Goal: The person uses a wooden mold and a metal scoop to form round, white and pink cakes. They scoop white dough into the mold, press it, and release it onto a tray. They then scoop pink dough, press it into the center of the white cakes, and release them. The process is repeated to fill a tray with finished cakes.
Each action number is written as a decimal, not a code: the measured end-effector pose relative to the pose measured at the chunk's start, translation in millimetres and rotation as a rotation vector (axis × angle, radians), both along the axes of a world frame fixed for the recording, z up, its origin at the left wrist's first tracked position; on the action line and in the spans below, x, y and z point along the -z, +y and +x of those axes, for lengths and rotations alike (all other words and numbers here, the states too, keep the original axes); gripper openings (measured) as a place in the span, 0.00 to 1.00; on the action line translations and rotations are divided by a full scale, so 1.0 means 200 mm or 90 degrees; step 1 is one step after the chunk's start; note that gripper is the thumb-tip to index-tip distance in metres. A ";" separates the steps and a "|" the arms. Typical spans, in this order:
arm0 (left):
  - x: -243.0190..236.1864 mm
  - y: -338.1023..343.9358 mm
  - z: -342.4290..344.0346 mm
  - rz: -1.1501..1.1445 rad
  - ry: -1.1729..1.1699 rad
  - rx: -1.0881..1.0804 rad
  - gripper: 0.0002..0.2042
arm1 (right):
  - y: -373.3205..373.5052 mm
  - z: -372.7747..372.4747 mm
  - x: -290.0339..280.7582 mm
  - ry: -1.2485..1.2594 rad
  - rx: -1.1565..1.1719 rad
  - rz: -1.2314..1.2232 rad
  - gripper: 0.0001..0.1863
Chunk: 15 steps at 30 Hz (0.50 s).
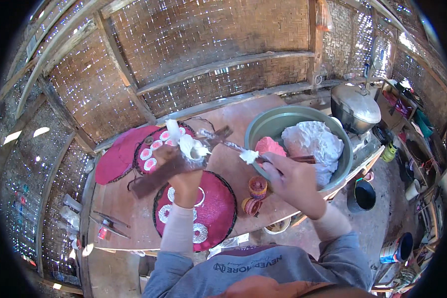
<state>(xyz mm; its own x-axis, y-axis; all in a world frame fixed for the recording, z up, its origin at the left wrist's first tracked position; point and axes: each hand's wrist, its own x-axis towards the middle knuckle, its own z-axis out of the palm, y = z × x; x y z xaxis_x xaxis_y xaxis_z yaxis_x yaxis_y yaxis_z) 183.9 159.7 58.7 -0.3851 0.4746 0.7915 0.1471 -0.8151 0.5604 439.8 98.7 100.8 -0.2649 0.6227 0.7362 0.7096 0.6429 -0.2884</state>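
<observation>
1. Grey sweatshirt [293,268] nearest the camera, at the lower edge; both forearms reach forward from it over the table [129,211].
2. Dark wooden bar [156,176]: raised over the trays, tilted, its right end higher in view. White dough [192,148] sits mid-bar, with a blob sticking up at the back.
3. Left hand [186,186]: wrapped round the bar, fingers partly hidden behind it.
4. Right hand [293,181]: gripping a brown-handled spatula [304,159], more dough near its blade end. Exact blade shape unclear.
5. Step in hand, my read: loading or scraping dough at the bar; can't tell which. Next move calls for a steady left grip and a controlled blade angle, so nothing drops on the trays.
6. Below left hand: front magenta tray [221,201] with white lacy rings [199,233]. Behind it, rear tray [139,147] with pink-and-white rounds [149,164].
7. Right: grey-green basin [255,130] holding pink dough [269,145] beside a bigger white mass [315,141]. Patterned cups [258,187] between basin and front tray.
8. Further right: lidded pot [352,107].
</observation>
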 end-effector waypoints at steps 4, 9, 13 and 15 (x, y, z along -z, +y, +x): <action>-0.10 -0.05 0.21 0.023 -0.467 0.344 0.12 | 0.06 -0.15 0.23 0.137 -0.040 -0.079 0.11; -0.06 0.05 0.11 -0.069 -0.228 0.519 0.09 | 0.02 -0.12 0.33 0.169 -0.112 -0.113 0.12; 0.01 0.14 0.12 -0.014 0.056 -0.005 0.09 | -0.03 0.11 0.25 0.119 -0.184 -0.305 0.14; 0.06 0.19 -0.06 -0.111 -0.179 0.287 0.13 | 0.04 0.38 0.14 0.030 -0.143 -0.209 0.15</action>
<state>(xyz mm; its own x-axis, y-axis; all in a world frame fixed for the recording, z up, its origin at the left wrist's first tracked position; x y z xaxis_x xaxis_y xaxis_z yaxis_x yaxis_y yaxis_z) 171.2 196.7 47.0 -0.2985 0.7565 0.5820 -0.3699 -0.6538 0.6601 515.6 106.5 72.4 -0.3920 0.7573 0.5223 0.5437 0.6487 -0.5325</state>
